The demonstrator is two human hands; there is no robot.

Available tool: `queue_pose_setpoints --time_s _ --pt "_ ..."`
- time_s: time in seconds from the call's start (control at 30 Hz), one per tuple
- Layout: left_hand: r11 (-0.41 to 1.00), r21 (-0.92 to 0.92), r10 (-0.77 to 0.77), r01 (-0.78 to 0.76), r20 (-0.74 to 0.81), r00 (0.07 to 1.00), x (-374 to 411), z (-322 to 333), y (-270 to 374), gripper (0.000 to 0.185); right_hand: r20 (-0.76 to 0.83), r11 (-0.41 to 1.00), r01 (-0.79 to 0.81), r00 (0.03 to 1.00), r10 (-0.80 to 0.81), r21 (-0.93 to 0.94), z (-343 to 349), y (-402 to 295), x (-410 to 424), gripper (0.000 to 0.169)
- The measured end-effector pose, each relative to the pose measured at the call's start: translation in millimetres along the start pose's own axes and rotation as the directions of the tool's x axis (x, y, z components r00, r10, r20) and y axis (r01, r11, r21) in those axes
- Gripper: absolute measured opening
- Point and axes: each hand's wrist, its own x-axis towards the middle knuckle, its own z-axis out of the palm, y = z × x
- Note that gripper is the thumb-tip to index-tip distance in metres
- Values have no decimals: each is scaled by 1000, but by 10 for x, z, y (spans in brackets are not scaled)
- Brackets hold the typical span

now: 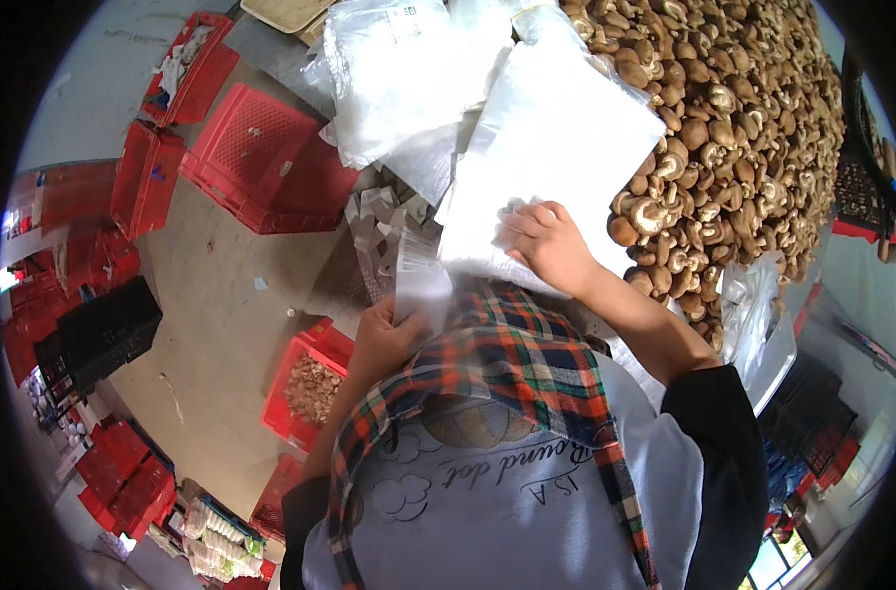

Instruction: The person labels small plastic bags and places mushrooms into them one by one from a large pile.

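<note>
A stack of flat clear plastic bags lies in front of me, bright with glare. My right hand rests on its near end with the fingers spread, close to a small printed mark. Lower and to the left, my left hand grips a strip-like white sheet that stands up between thumb and fingers; whether it is paper or plastic I cannot tell. More clear plastic bags lie beyond, at the upper left. A large heap of brown shiitake mushrooms borders the stack on the right.
Red plastic crates stand on the floor at the left, one crate holding mushroom pieces. A black crate is farther left. Crumpled white strips hang by the table's edge. Another clear plastic bag lies right of my right forearm.
</note>
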Motion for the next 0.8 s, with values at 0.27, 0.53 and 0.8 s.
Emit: queue_pose_setpoints --time_s 0.27,0.53,0.8 --pt "1000 21 -6 -5 501 866 -226 -229 166 33 -14 925 -216 973 232 311 389 118 -269 15" --pt "955 -284 87 -82 5 996 -151 25 96 26 560 744 -596 742 368 302 -672 434 506 9" --pt "992 -87 78 -87 -101 992 -30 212 119 15 -101 720 0 990 97 694 -536 -616 305 43"
